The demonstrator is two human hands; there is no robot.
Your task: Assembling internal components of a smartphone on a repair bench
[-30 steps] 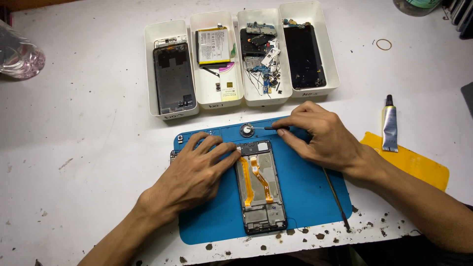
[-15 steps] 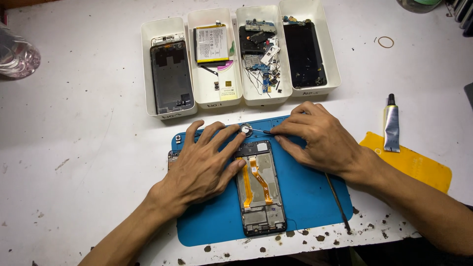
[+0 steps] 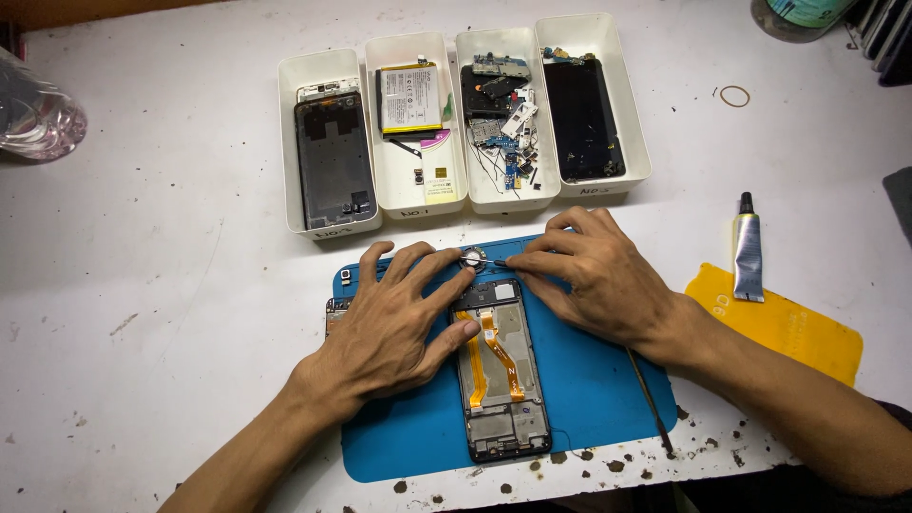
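An opened phone frame (image 3: 501, 380) with orange flex cables lies on a blue work mat (image 3: 589, 389). My left hand (image 3: 394, 318) rests flat with fingers spread over the frame's left side and the mat. My right hand (image 3: 594, 275) pinches thin tweezers (image 3: 486, 259), whose tip touches a small round silver part (image 3: 472, 256) just above the frame's top edge.
Four white trays (image 3: 328, 223) behind the mat hold a back cover, a battery, small boards and a dark screen. A glue tube (image 3: 748, 249) lies on a yellow pad (image 3: 788, 323) at the right. A thin black tool (image 3: 651, 399) lies on the mat. A plastic bottle (image 3: 33, 114) sits far left.
My left hand has spread its fingers and slid slightly up beside the frame's top. My right hand with the tweezers has stayed at the round part.
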